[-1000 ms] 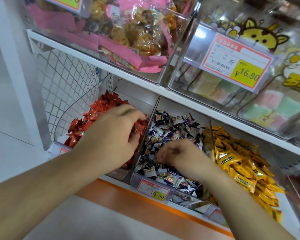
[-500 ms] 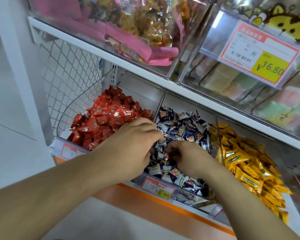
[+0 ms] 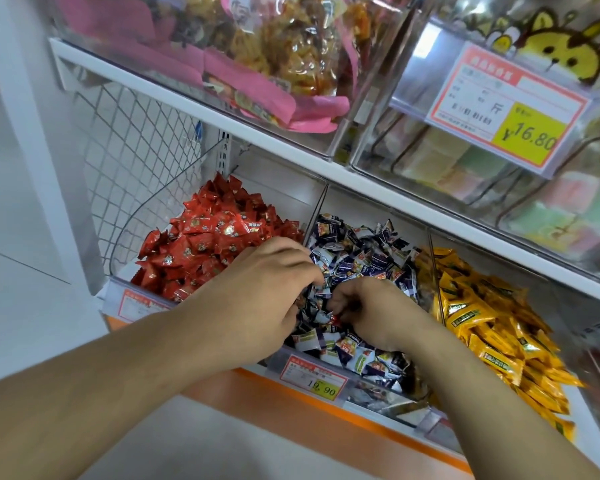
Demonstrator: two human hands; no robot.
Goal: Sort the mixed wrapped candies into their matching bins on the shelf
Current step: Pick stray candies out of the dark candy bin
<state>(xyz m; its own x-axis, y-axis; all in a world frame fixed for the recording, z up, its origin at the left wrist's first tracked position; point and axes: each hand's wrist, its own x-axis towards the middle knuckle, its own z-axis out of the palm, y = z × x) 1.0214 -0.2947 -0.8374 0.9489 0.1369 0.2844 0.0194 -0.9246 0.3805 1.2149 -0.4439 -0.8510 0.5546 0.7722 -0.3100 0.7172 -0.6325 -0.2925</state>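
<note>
Three clear bins sit side by side on the lower shelf: red candies [image 3: 215,244] on the left, purple-and-white candies [image 3: 361,251] in the middle, yellow candies [image 3: 492,323] on the right. Both my hands are in the middle bin. My left hand [image 3: 260,296] lies over the pile's left side with its fingers bent down into the wrappers; its thumb and whatever it may hold are hidden. My right hand [image 3: 371,310] is curled, and a small red candy [image 3: 336,319] shows at its fingertips, pinched among the purple ones.
A price tag [image 3: 314,377] marks the middle bin's front wall. The upper shelf edge [image 3: 326,171] hangs close above the bins, with pink snack bags [image 3: 257,81] and a 16.80 tag [image 3: 506,109]. A wire mesh panel [image 3: 136,150] closes the left side.
My left hand moved right, from over the red bin into the middle bin. My right hand shifted slightly left and curled tighter. The camera moved closer to the shelf.
</note>
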